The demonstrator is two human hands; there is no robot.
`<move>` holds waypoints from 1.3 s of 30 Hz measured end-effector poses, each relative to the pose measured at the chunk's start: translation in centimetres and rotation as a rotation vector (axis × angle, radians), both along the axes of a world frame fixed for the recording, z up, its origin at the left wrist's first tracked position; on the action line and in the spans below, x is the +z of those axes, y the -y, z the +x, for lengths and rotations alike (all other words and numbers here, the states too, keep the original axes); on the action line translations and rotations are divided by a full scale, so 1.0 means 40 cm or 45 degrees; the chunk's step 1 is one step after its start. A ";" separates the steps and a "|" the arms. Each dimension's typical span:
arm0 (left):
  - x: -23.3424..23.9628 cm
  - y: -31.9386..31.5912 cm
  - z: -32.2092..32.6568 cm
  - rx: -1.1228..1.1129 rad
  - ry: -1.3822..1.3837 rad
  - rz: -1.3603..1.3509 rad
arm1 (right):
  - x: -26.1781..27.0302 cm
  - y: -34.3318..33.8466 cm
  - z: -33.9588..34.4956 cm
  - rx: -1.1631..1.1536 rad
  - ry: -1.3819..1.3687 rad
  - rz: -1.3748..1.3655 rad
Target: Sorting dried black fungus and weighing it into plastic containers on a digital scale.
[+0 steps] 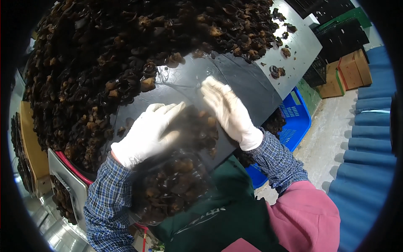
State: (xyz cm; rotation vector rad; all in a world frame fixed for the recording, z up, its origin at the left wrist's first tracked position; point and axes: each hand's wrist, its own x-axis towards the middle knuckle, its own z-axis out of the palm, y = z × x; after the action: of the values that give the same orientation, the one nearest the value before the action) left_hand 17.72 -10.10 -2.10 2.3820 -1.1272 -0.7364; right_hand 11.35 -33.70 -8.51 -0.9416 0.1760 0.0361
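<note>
My left hand (151, 132), in a white glove, is spread palm down beside a small heap of wood ear mushrooms (206, 127). Its thumb stands apart from the fingers, and I see nothing held in it. Across the heap my right hand (231, 115), also gloved, is stretched out on edge with its palm facing left. A large pile of dark brown wood ear mushrooms (126, 41) covers the far and left parts of the dark sheet (245, 78) on the table. Close to my body is a clear container or bag (176, 189) holding more mushrooms, partly blurred.
A blue plastic basket (299, 126) with mushrooms in it stands below the table's right edge. Loose pieces (277, 71) lie on the bare metal tabletop (299, 56). Cardboard boxes (354, 71), black crates (343, 39) and a blue corrugated surface (368, 157) are at right.
</note>
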 end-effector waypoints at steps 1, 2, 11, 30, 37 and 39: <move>-0.006 -0.006 0.000 -0.008 0.011 -0.020 | -0.006 0.018 0.008 -0.078 -0.010 0.002; -0.013 -0.008 0.001 -0.015 0.022 -0.040 | -0.029 0.049 -0.001 -0.228 0.035 -0.025; -0.034 -0.035 0.014 0.004 -0.012 -0.138 | -0.058 0.215 -0.163 -1.026 0.218 -0.720; -0.037 -0.094 0.002 0.265 0.312 0.153 | 0.124 0.108 0.546 -0.997 0.897 -2.064; -0.030 -0.095 0.009 0.294 0.259 0.153 | 0.085 0.040 0.505 -0.216 0.908 -2.558; -0.029 -0.085 0.010 0.272 0.258 0.153 | 0.045 0.102 0.455 -0.275 1.125 -2.503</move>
State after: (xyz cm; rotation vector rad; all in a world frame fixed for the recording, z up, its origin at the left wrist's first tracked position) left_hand 18.11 -6.68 -3.26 2.6755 -0.9050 -0.5129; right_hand 29.57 -37.76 -6.69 -2.7513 -0.6744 -0.8983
